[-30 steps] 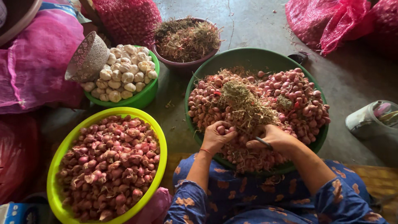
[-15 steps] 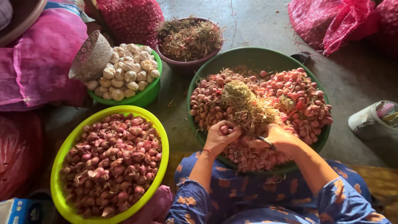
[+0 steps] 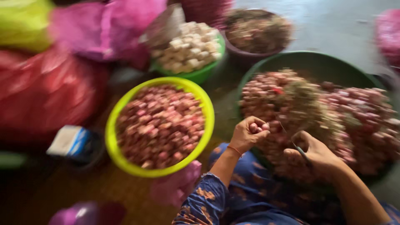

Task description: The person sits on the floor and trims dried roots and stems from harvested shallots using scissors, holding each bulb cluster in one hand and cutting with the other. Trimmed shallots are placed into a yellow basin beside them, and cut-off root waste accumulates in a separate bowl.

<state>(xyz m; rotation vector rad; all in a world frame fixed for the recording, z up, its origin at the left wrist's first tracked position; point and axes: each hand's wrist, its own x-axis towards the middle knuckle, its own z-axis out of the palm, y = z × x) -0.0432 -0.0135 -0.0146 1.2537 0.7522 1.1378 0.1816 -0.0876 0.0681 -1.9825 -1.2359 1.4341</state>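
Gripping a shallot (image 3: 263,126) in my curled left hand (image 3: 248,134), my right hand (image 3: 313,152) closed around a small knife (image 3: 298,146) over the dark green basin (image 3: 316,62).

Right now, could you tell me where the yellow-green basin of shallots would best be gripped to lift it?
Probably by the rim of the yellow-green basin, with hands on opposite sides, coming from above. It is round, wide and heaped with shallots, so only the bare flared edge offers purchase. The near edge lies closest to the left hand. The picture is blurred, so handles cannot be ruled out.
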